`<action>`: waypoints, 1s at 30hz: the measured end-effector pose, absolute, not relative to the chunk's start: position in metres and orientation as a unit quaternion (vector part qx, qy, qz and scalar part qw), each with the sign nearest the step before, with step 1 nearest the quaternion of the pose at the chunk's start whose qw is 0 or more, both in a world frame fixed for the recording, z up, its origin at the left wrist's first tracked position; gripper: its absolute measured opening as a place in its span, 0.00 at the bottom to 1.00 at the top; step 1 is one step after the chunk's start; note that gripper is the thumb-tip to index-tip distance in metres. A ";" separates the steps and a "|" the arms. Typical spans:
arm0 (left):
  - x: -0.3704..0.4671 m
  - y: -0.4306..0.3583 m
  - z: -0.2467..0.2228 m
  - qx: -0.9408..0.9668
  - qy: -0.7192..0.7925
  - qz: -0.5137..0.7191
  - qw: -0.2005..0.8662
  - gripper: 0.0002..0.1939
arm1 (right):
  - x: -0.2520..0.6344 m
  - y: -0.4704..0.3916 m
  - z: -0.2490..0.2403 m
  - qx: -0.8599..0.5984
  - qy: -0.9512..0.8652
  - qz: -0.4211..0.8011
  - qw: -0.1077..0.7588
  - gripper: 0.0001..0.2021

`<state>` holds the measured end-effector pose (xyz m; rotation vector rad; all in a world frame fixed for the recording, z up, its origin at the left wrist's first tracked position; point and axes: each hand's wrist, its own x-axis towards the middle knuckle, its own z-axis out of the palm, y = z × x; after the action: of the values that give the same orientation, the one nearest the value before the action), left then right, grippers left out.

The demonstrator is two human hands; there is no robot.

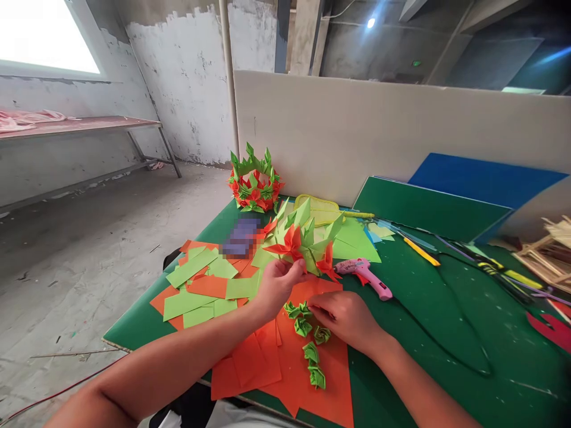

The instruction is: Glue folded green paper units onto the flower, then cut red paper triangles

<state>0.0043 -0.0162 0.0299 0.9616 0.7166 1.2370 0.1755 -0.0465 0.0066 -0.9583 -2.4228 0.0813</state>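
My left hand (282, 282) pinches a folded paper crown (307, 232) by its lower edge, near an orange paper flower (292, 242). Tall light-green points rise along the crown's top. Just below, my right hand (345, 315) has its fingers closed at a small green paper rose (304, 308); the fingertips partly cover it. Several more green paper roses (311, 353) lie in a loose row on orange paper sheets (334, 368). Close to the crown's right side rests a pink hot glue gun (368, 279), its black cord trailing right.
Loose green and orange paper strips (191, 267) cover the table's left part. A finished-looking paper crown (254, 181) stands at the back left corner. A yellow cutter (422, 251), green board (428, 205), blue board (482, 178) and wooden sticks (546, 249) lie toward the right.
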 end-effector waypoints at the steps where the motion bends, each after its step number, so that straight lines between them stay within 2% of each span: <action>1: 0.004 -0.016 0.030 0.424 0.315 0.544 0.652 0.15 | 0.176 -0.049 0.009 -0.338 -0.901 0.030 0.269 0.07; 5: 0.004 -0.016 0.029 0.419 0.328 0.544 0.649 0.16 | 0.183 -0.062 0.029 -0.255 -0.893 -0.008 0.372 0.05; 8: 0.004 -0.018 0.028 0.430 0.337 0.534 0.645 0.16 | 0.189 -0.066 0.045 -0.286 -0.833 -0.094 0.464 0.11; 10: 0.004 -0.020 0.029 0.451 0.335 0.520 0.643 0.16 | 0.192 -0.061 0.054 -0.326 -0.798 -0.159 0.482 0.12; 14: 0.005 -0.023 0.030 0.484 0.312 0.507 0.642 0.16 | 0.192 -0.043 0.068 -0.354 -0.788 -0.266 0.427 0.09; 18: 0.004 -0.023 0.030 0.492 0.305 0.512 0.634 0.17 | 0.192 -0.029 0.076 -0.275 -0.830 -0.326 0.359 0.09; 23: 0.003 -0.023 0.027 0.497 0.326 0.506 0.626 0.17 | 0.196 -0.025 0.081 -0.231 -0.852 -0.339 0.325 0.10; 30: 0.003 -0.024 0.029 0.488 0.339 0.501 0.629 0.17 | 0.192 -0.027 0.082 -0.220 -0.860 -0.332 0.319 0.08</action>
<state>0.0030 -0.0243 0.0295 1.1183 0.7756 1.1485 0.1919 -0.0269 0.0824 -0.5782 -2.2619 -0.8745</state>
